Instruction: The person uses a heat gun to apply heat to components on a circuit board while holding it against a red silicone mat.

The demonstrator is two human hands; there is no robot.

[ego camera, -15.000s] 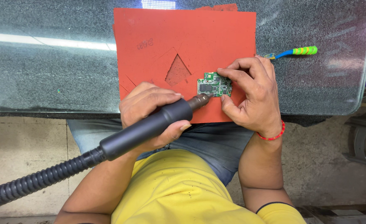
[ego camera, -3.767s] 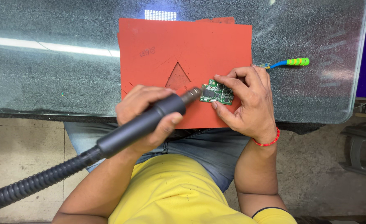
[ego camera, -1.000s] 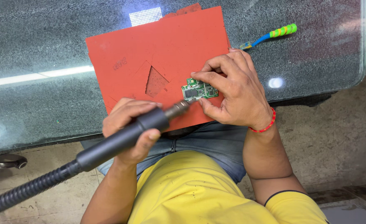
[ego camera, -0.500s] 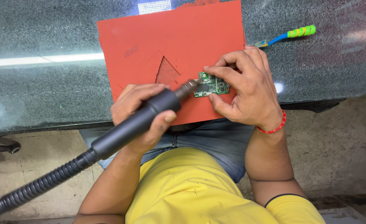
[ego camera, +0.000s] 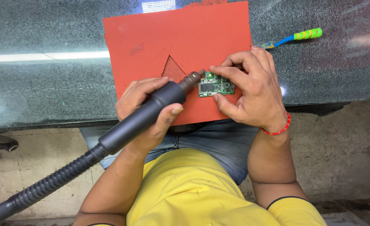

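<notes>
My left hand [ego camera: 145,109] grips a dark hot-air wand [ego camera: 141,118] whose metal nozzle points at the left edge of a small green circuit board [ego camera: 215,85]. A ribbed black hose runs from the wand down to the lower left. My right hand [ego camera: 252,90] pinches the board between thumb and fingers and holds it flat on a red rubber mat [ego camera: 181,37]. The mat has a triangular cut-out just left of the nozzle. A red thread band circles my right wrist.
The mat lies on a dark glass table [ego camera: 46,79] whose near edge crosses at my lap. A toothbrush with a green and yellow grip [ego camera: 296,37] lies on the glass right of the mat. Concrete floor shows below.
The view has swung and steadied while both hands kept their hold. The nozzle stays at the board's left edge, as in the earlier frames.
</notes>
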